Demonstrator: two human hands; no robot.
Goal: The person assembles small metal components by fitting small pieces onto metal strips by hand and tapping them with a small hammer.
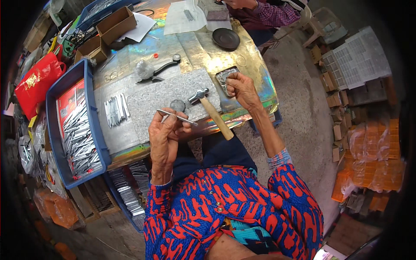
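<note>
My left hand [164, 136] holds a thin silver metal rod [191, 122] between thumb and fingers, above the near edge of a speckled grey stone slab [147, 102]. With its fingers closed, my right hand [243, 91] is at a small metal tin [220, 81] of tiny parts. Whatever its fingertips pinch is too small to make out. Between my hands a ball-peen hammer [215, 116] lies with its head on the slab and its wooden handle over the table edge. A round grey metal piece [177, 105] rests beside it. Several similar rods [116, 110] lie in a row to the left.
A blue crate [92, 115] full of metal rods stands at the left. Black-handled pliers [167, 66] and a clear plastic bundle [144, 69] lie behind the slab. Farther back are a dark round dish [226, 39] and cardboard boxes [116, 25]. A co-worker's sleeve [277, 14] shows across the table.
</note>
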